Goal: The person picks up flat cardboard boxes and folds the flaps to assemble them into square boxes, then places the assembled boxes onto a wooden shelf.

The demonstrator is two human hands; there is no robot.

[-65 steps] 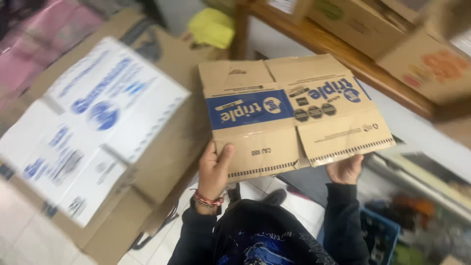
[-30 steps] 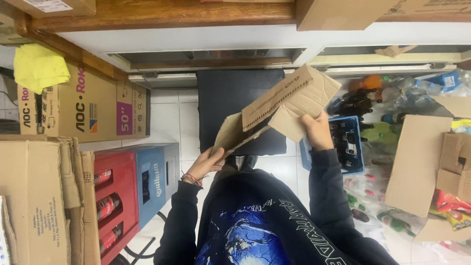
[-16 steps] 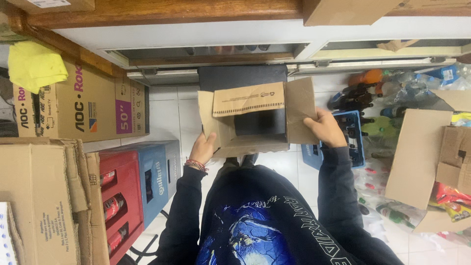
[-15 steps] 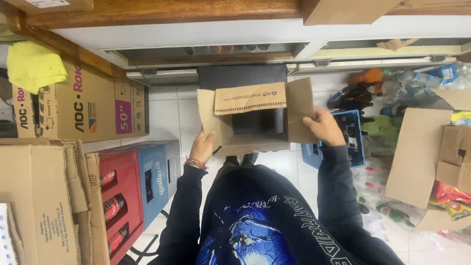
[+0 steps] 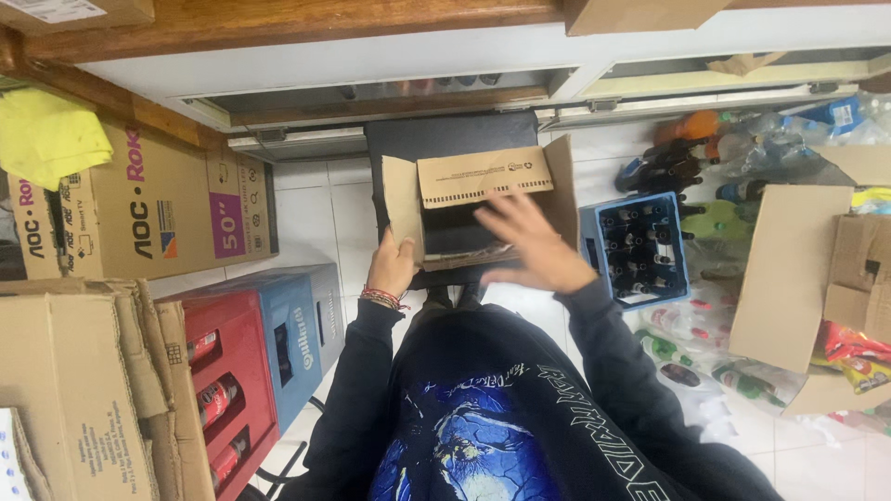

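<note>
Released, blurred right hand point(image 5: 534, 249) apparently spreads its fingers over the cardboard box point(image 5: 483, 209); left hand point(image 5: 392, 264) grips its flap.

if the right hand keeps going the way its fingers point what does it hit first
Probably the cardboard box. The right hand is open, its fingers spread toward the folded top flap and the dark opening below it. The hand is blurred, so depth is uncertain.

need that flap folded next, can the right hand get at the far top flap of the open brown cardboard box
Probably yes: the right hand hovers open over the open brown cardboard box, just below that far top flap, with nothing between them.
</note>
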